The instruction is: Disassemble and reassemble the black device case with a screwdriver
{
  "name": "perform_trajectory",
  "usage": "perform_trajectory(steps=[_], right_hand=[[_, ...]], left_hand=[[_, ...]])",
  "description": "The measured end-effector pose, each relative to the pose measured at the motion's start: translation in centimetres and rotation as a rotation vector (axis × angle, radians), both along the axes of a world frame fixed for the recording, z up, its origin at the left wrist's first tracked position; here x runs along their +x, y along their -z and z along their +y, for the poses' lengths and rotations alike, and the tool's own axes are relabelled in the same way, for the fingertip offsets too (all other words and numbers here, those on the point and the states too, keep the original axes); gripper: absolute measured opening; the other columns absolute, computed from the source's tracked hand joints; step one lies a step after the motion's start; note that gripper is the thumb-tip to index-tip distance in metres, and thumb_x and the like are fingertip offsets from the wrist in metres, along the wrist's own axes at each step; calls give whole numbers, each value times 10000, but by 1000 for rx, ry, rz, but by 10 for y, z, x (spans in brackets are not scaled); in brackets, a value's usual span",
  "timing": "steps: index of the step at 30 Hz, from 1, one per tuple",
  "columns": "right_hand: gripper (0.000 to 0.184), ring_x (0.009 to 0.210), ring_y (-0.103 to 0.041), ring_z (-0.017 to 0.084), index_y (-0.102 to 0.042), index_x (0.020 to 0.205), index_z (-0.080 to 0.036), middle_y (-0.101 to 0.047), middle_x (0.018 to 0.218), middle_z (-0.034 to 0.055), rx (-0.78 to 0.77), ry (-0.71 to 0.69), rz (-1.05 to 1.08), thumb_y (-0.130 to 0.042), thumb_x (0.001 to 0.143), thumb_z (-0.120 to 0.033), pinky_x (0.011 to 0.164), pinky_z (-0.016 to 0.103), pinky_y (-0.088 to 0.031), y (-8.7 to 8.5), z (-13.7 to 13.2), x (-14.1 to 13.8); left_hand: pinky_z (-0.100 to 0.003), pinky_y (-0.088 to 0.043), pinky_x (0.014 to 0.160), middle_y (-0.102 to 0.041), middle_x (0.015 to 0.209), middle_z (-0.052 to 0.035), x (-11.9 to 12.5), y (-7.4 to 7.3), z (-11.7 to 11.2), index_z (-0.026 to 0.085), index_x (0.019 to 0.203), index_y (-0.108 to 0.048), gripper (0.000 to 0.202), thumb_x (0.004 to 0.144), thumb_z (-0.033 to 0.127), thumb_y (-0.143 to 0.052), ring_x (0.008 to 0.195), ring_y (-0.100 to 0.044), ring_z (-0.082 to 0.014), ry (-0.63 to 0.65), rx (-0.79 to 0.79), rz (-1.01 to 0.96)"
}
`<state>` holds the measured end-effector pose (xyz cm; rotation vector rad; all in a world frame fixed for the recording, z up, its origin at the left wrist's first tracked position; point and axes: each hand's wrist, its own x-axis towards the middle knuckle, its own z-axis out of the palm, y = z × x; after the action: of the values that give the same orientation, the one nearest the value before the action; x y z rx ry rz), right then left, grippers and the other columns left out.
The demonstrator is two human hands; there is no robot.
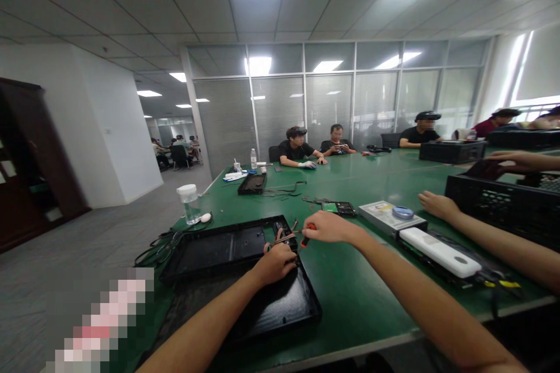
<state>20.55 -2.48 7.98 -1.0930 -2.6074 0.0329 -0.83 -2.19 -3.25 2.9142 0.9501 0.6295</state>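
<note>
My right hand [331, 227] is closed round the red-and-black handle of a screwdriver [307, 235], which points down and left. My left hand [275, 264] has its fingers curled close by the screwdriver's lower end, at the inner right part of an opened black casing [219, 252]. What those fingers pinch, if anything, is hidden. Striped wires [280, 238] bunch at the casing's right end, just beyond my left hand. Below my left forearm lies a shiny black panel or second casing half [284, 303], partly covered by the arm.
To the right, another person's hands [440, 205] are at a black perforated case [503, 204]. Nearer are a metal box [385, 214] with a blue ring [402, 212] and a white device [440, 250]. A clear jug [189, 204] and cables [164, 245] stand left. A circuit board [335, 208] lies ahead.
</note>
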Motion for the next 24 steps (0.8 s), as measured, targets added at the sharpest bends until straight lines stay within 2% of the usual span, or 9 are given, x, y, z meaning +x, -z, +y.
perform_trajectory(steps=[3, 5, 7, 10, 12, 15, 18, 21, 24], right_hand=[[303, 510, -499, 112, -613, 708, -126, -573, 588, 12, -188, 80, 468, -406, 770, -339, 488, 214, -355, 35, 28, 29], [327, 375, -375, 88, -580, 722, -133, -436, 450, -48, -330, 158, 774, -381, 778, -387, 393, 207, -296, 58, 44, 44], [317, 333, -299, 79, -550, 741, -147, -326, 406, -83, -435, 173, 1094, -391, 771, -419, 355, 201, -264, 76, 58, 54], [267, 335, -281, 65, -482, 702, -174, -288, 423, -93, -566, 127, 1547, -425, 765, -426, 341, 184, -272, 87, 70, 57], [239, 369, -335, 61, -447, 677, -180, -365, 468, -69, -660, 86, 1698, -461, 760, -404, 359, 176, -315, 88, 72, 52], [199, 464, -432, 69, -467, 741, -176, -506, 629, -13, -752, 27, 1668, -528, 736, -366, 422, 184, -382, 89, 67, 39], [252, 545, -470, 79, -465, 835, -185, -521, 747, -6, -726, -47, 1471, -595, 689, -343, 499, 205, -412, 87, 55, 22], [222, 535, -434, 84, -440, 770, -185, -472, 683, -34, -533, -65, 1144, -568, 704, -354, 514, 217, -387, 80, 32, 7], [191, 606, -459, 112, -466, 683, -170, -485, 654, -18, -256, -125, 626, -499, 763, -340, 584, 236, -371, 74, -9, -1]], left_hand=[[-309, -364, 796, -525, 855, -61, 2, 0, -5, 151, 864, -563, 91, 822, 206, -504, 866, -463, -182, -40, 34, -1], [-312, -362, 801, -527, 858, -64, 4, -1, -7, 151, 858, -568, 110, 839, 206, -474, 868, -461, -181, -54, 47, -21], [-308, -364, 800, -536, 845, -63, 5, -4, -8, 151, 846, -583, 154, 858, 206, -440, 859, -465, -175, -50, 56, -51], [-293, -371, 783, -554, 823, -58, 5, -5, -8, 159, 822, -616, 190, 861, 232, -445, 837, -476, -165, 21, 67, -52], [-278, -376, 761, -561, 814, -51, 3, -3, -9, 168, 809, -631, 177, 843, 264, -487, 818, -481, -160, 107, 66, 11], [-269, -376, 727, -546, 789, -51, 3, -1, -14, 172, 791, -631, 194, 847, 285, -484, 793, -478, -157, 150, 93, 129], [-283, -372, 723, -521, 794, -68, 5, -9, -20, 160, 799, -615, 242, 866, 310, -436, 784, -468, -168, 120, 180, 216], [-305, -365, 760, -523, 848, -82, 2, -29, -20, 159, 862, -592, 257, 876, 330, -400, 819, -470, -188, 75, 254, 249], [-304, -370, 773, -546, 901, -82, -15, -52, -12, 166, 928, -570, 231, 872, 315, -403, 851, -490, -197, -44, 221, 245]])
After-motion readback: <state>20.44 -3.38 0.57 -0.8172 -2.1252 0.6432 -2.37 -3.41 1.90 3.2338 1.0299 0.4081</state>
